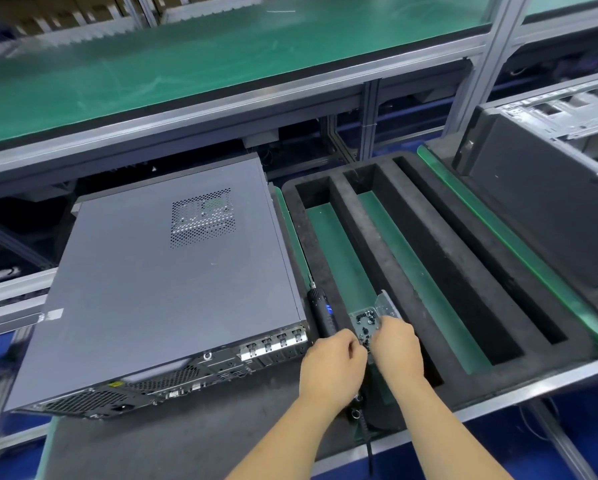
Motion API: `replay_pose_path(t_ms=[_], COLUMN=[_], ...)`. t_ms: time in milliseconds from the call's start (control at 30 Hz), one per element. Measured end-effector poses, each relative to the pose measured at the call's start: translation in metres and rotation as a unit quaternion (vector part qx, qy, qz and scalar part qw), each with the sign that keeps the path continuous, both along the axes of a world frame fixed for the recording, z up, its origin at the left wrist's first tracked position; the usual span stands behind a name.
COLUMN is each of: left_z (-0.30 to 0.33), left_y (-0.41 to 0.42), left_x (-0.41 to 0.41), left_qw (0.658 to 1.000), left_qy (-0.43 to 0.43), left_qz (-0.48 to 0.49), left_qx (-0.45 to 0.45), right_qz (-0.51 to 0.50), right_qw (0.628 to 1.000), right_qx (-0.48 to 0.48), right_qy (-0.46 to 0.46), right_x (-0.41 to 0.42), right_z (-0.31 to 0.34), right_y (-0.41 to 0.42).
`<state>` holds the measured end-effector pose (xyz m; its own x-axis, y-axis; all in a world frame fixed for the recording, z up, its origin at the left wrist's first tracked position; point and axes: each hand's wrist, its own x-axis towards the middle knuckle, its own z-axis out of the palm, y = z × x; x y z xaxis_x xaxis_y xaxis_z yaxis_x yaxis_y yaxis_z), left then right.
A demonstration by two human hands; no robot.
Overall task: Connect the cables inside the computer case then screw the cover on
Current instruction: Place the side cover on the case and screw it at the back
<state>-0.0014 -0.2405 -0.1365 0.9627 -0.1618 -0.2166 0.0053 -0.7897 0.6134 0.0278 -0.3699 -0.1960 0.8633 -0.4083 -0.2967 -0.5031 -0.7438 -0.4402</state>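
Observation:
A grey computer case (162,285) lies flat on the bench with its cover on, rear ports toward me. To its right a black electric screwdriver (320,313) rests on black foam. A small clear tray of black screws (368,322) sits beside it. My left hand (330,368) has its fingers curled together at the tray's near edge, by the screwdriver's handle. My right hand (396,348) reaches into the tray, fingertips pinched among the screws. I cannot tell whether either hand grips a screw.
A black foam insert (463,271) with long slots over green matting fills the right side. Another open case (550,133) stands at the far right. A green conveyor (186,64) runs behind, with aluminium frame rails around the bench.

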Motion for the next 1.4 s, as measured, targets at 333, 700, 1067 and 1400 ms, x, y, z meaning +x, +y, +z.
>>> replay_pose_path(t_ms=[333, 700, 1067, 1400], left_z=[-0.010, -0.011, -0.027, -0.037], left_y=[-0.001, 0.008, 0.041, 0.053], left_x=[-0.010, -0.013, -0.038, -0.033], left_qw=[0.995, 0.992, 0.983, 0.997], left_qy=[-0.063, -0.086, -0.175, -0.061], left_qz=[-0.053, -0.088, -0.053, 0.042], left_qx=[0.056, 0.031, 0.015, -0.011], right_qz=[0.057, -0.001, 0.003, -0.005], right_qw=[0.994, 0.999, 0.999, 0.998], right_qx=[-0.041, 0.024, 0.012, 0.017], right_qy=[0.085, 0.047, 0.041, 0.054], right_x=[0.028, 0.035, 0.043, 0.046], right_z=[-0.021, -0.046, -0.047, -0.054], right_y=[-0.004, -0.002, -0.001, -0.001])
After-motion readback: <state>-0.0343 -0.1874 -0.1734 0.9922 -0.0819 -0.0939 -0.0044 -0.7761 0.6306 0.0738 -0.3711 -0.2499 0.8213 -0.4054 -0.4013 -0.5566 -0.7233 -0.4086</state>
